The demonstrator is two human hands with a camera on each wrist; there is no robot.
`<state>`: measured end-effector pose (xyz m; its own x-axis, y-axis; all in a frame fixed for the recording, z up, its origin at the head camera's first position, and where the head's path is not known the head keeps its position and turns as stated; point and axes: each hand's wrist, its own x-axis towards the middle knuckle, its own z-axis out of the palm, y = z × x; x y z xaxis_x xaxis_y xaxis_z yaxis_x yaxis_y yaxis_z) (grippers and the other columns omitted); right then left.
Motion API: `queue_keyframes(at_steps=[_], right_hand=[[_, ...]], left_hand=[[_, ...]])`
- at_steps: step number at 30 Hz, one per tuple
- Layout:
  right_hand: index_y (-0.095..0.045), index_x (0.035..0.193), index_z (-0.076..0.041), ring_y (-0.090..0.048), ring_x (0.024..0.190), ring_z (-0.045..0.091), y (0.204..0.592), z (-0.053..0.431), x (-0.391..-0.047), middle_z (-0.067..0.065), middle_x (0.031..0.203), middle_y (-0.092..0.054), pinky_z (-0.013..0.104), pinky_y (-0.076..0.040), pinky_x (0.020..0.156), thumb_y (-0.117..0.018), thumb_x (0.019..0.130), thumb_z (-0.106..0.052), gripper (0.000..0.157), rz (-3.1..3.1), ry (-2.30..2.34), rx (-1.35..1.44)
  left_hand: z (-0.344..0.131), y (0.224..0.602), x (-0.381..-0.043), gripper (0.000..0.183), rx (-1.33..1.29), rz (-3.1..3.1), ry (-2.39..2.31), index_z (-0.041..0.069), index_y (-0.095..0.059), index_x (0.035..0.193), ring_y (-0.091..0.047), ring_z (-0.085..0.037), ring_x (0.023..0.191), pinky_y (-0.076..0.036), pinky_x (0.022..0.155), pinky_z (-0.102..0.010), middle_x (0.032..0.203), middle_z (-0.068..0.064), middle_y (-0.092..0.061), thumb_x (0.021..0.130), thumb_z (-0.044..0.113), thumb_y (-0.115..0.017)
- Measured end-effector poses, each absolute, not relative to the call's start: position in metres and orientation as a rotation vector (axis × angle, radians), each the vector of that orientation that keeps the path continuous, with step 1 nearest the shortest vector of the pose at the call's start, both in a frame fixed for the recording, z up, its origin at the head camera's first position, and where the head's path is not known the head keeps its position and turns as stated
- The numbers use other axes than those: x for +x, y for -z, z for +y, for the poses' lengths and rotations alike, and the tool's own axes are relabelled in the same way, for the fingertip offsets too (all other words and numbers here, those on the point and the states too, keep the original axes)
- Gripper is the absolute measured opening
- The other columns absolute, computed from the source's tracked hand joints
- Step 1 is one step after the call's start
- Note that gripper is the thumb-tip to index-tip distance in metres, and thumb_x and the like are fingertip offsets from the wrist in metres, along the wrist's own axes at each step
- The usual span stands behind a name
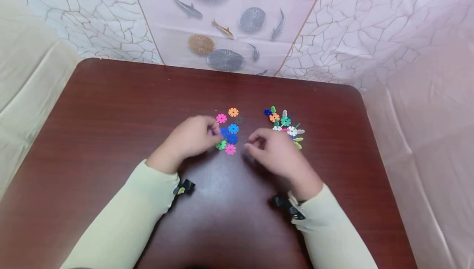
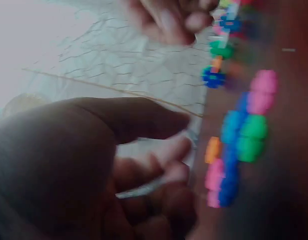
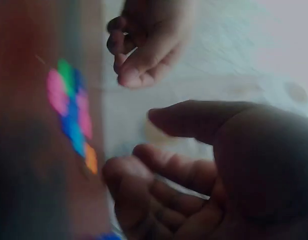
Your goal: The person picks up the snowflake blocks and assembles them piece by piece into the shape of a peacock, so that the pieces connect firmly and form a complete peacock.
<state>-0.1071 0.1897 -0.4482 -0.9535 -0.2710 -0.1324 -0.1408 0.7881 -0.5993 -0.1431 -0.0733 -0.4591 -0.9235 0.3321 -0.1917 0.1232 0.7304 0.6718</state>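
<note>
Several flat notched plastic discs lie grouped mid-table, among them an orange disc [image 1: 233, 112], a light blue disc [image 1: 233, 128] and a pink disc [image 1: 230, 149]. My left hand [image 1: 192, 137] hovers at the group's left side, partly hiding it, with thumb and fingers loosely bent and nothing visible between them. To the right of the group is my right hand [image 1: 275, 151], its thumb apart from the loosely curved fingers and no disc in its grasp. Behind that hand sits a cluster of interlocked discs [image 1: 285, 121], its near part covered by the hand.
The brown table [image 1: 129, 96] has rounded far corners. A patterned cloth [image 1: 237, 22] hangs behind it, and pale fabric [image 1: 418, 137] lines the right side. Small black devices sit at both wrists, on the sleeve cuffs [image 1: 159, 182].
</note>
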Motion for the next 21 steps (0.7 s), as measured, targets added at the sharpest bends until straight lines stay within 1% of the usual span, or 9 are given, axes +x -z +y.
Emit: queue_keyframes(at_steps=[2,4,6,8,10,15,17,19,21], right_hand=[[-0.080,0.108,-0.018,-0.069,0.074,0.014,0.460,0.172,-0.109,-0.005,0.082,-0.075,0.036,-0.060,0.074,-0.085,0.101,-0.039,0.023,2.760,0.840,-0.324],[-0.078,0.099,-0.017,-0.064,0.067,0.016,0.471,0.159,-0.109,-0.003,0.074,-0.070,0.035,-0.056,0.067,-0.086,0.099,-0.043,0.027,2.765,0.774,-0.298],[-0.073,0.094,-0.017,-0.061,0.064,0.017,0.478,0.150,-0.108,-0.001,0.069,-0.065,0.034,-0.052,0.063,-0.087,0.098,-0.046,0.033,2.790,0.691,-0.276],[-0.068,0.091,-0.018,-0.058,0.063,0.018,0.482,0.144,-0.107,0.000,0.067,-0.061,0.034,-0.049,0.060,-0.088,0.097,-0.048,0.037,2.810,0.638,-0.263],[-0.066,0.091,-0.019,-0.058,0.064,0.018,0.484,0.143,-0.107,-0.001,0.067,-0.060,0.034,-0.048,0.059,-0.088,0.097,-0.048,0.037,2.829,0.617,-0.269],[-0.070,0.093,-0.022,-0.060,0.068,0.017,0.487,0.151,-0.110,-0.003,0.072,-0.063,0.034,-0.051,0.064,-0.091,0.096,-0.043,0.029,2.769,0.751,-0.316],[-0.070,0.093,-0.023,-0.060,0.070,0.017,0.488,0.156,-0.112,-0.003,0.076,-0.065,0.035,-0.052,0.065,-0.091,0.096,-0.038,0.026,2.720,0.836,-0.340],[-0.070,0.094,-0.023,-0.061,0.071,0.017,0.488,0.161,-0.115,-0.004,0.080,-0.067,0.034,-0.053,0.066,-0.090,0.098,-0.034,0.023,2.669,0.949,-0.367],[-0.072,0.100,-0.019,-0.065,0.072,0.018,0.489,0.165,-0.119,-0.001,0.085,-0.072,0.033,-0.057,0.066,-0.088,0.100,-0.027,0.018,2.580,1.153,-0.369]], left_hand=[[-0.074,0.469,-0.135,0.023,0.329,2.649,-0.891,0.019,-0.074,0.111,-0.068,-0.021,0.082,-0.059,0.083,-0.043,0.089,0.001,-0.074,0.099,0.038,-0.081],[-0.072,0.479,-0.128,0.032,0.316,2.669,-0.823,0.019,-0.073,0.119,-0.068,-0.021,0.085,-0.059,0.086,-0.045,0.092,0.002,-0.074,0.099,0.042,-0.083],[-0.070,0.487,-0.123,0.038,0.305,2.693,-0.803,0.019,-0.071,0.126,-0.067,-0.022,0.087,-0.060,0.087,-0.046,0.093,0.001,-0.073,0.099,0.043,-0.084],[-0.069,0.493,-0.121,0.040,0.304,2.723,-0.787,0.019,-0.071,0.129,-0.066,-0.022,0.086,-0.060,0.085,-0.046,0.092,0.000,-0.072,0.100,0.042,-0.084],[-0.068,0.496,-0.120,0.039,0.313,2.753,-0.777,0.019,-0.071,0.129,-0.065,-0.021,0.085,-0.060,0.083,-0.045,0.092,0.001,-0.071,0.100,0.042,-0.084],[-0.072,0.499,-0.122,0.032,0.353,2.750,-0.841,0.021,-0.072,0.122,-0.063,-0.017,0.081,-0.056,0.076,-0.041,0.088,0.003,-0.067,0.099,0.040,-0.085],[-0.075,0.501,-0.124,0.026,0.384,2.721,-0.908,0.023,-0.072,0.115,-0.063,-0.015,0.083,-0.055,0.077,-0.038,0.089,0.004,-0.067,0.099,0.037,-0.086],[-0.078,0.503,-0.127,0.020,0.429,2.684,-1.014,0.024,-0.072,0.108,-0.064,-0.013,0.085,-0.056,0.080,-0.036,0.092,0.006,-0.069,0.099,0.034,-0.087],[-0.081,0.505,-0.131,0.017,0.447,2.613,-1.176,0.025,-0.072,0.102,-0.067,-0.014,0.086,-0.058,0.081,-0.034,0.094,0.006,-0.072,0.099,0.030,-0.088]])
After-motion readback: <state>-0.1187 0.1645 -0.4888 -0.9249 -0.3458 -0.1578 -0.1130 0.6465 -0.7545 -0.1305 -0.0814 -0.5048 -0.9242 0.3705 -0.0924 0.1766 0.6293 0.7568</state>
